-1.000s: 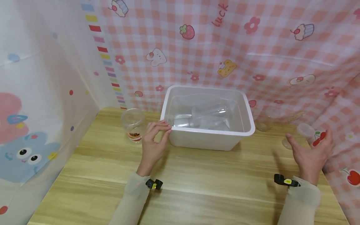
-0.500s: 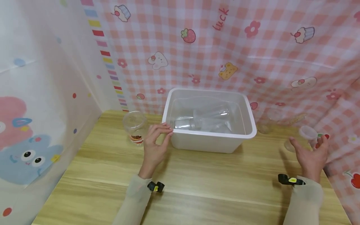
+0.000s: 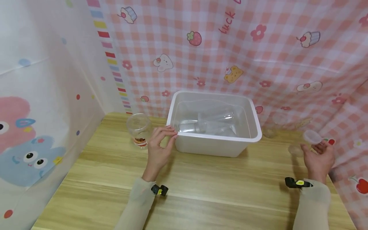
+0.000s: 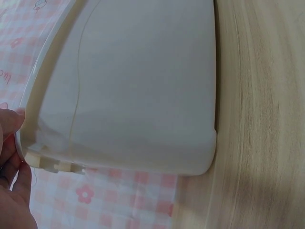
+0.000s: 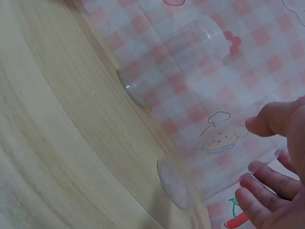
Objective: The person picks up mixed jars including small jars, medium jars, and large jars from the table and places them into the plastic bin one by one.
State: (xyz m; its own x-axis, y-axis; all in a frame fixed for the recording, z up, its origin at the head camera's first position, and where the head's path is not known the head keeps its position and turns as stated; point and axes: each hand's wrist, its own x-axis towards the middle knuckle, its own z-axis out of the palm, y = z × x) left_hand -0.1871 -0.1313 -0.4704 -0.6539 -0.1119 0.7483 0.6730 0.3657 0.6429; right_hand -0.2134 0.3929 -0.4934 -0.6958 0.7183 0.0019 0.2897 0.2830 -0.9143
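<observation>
Our left hand [image 3: 159,145] pinches the near left corner of the white bin [image 3: 214,147], thumb and fingertips curled over its rim; the left wrist view shows the fingers [image 4: 10,125] against that edge. The bin sits toward the back of the table [image 3: 201,191] and holds clear cups [image 3: 207,124] lying on their sides. Our right hand [image 3: 317,156] is at the table's right edge, fingers spread and half curled around a clear cup [image 3: 307,142] but not yet closed on it; in the right wrist view the fingertips [image 5: 259,191] are just beside the cup's wall [image 5: 190,186], and a second clear cup [image 5: 171,62] stands further back. Another cup [image 3: 140,129] stands near the left hand, at the bin's left. To do this well, we judge it best to keep the left pinch firm so the bin does not slide, and to close the right fingers around the cup's middle gently, since thin clear plastic likely dents and slips. We should keep clear of the neighbouring cup and the backdrop [image 3: 287,64] close behind.
</observation>
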